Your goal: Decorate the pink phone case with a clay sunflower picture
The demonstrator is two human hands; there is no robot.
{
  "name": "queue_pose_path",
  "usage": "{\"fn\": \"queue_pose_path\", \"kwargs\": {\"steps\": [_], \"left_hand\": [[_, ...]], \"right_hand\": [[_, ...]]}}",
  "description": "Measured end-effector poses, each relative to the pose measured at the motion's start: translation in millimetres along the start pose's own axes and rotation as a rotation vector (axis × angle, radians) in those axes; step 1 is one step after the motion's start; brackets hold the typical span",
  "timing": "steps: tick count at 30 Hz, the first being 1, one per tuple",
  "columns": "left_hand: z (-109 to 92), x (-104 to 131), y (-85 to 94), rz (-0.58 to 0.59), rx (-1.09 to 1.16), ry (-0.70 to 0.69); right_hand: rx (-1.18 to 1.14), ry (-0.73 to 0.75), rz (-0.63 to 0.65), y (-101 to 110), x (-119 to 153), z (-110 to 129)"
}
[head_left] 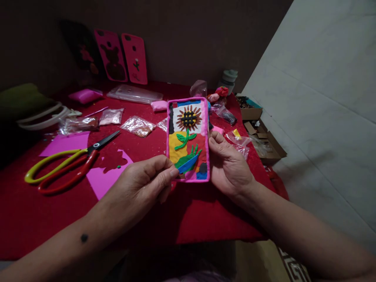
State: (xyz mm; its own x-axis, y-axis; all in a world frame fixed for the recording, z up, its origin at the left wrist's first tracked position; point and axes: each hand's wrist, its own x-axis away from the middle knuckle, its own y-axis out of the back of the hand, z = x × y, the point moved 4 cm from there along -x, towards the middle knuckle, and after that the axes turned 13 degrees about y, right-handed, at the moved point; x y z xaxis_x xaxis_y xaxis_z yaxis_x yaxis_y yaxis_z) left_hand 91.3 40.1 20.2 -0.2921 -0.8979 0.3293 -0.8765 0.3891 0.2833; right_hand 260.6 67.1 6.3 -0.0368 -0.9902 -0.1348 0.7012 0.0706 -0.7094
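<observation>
A colourful clay-covered panel (200,138) with a pink rim and a sunflower design is held upright above the red table. My right hand (230,164) grips its right edge, thumb in front and the other fingers mostly hidden behind. Between the thumb and forefinger of my left hand (152,178) is a small blue pointed tool (189,163), lying across the green leaves at the panel's lower part. Scissors (88,156) with one yellow and one red handle rest open to the left, beside cut pink paper (102,180).
Two pink phone cases (135,58) and a dark one lean on the back wall. A clear case (135,94), clay packets (138,126) and a lidded jar (228,80) are on the red cloth (188,219). Cardboard boxes (272,143) stand at the right.
</observation>
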Motion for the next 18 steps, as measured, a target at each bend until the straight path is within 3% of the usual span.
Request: {"fn": "queue_pose_path", "kwargs": {"steps": [18], "left_hand": [[-0.8, 0.3, -0.1, -0.028, -0.049, -0.028]], "right_hand": [[0.032, -0.021, 0.002, 0.8, 1.7, -1.8]]}}
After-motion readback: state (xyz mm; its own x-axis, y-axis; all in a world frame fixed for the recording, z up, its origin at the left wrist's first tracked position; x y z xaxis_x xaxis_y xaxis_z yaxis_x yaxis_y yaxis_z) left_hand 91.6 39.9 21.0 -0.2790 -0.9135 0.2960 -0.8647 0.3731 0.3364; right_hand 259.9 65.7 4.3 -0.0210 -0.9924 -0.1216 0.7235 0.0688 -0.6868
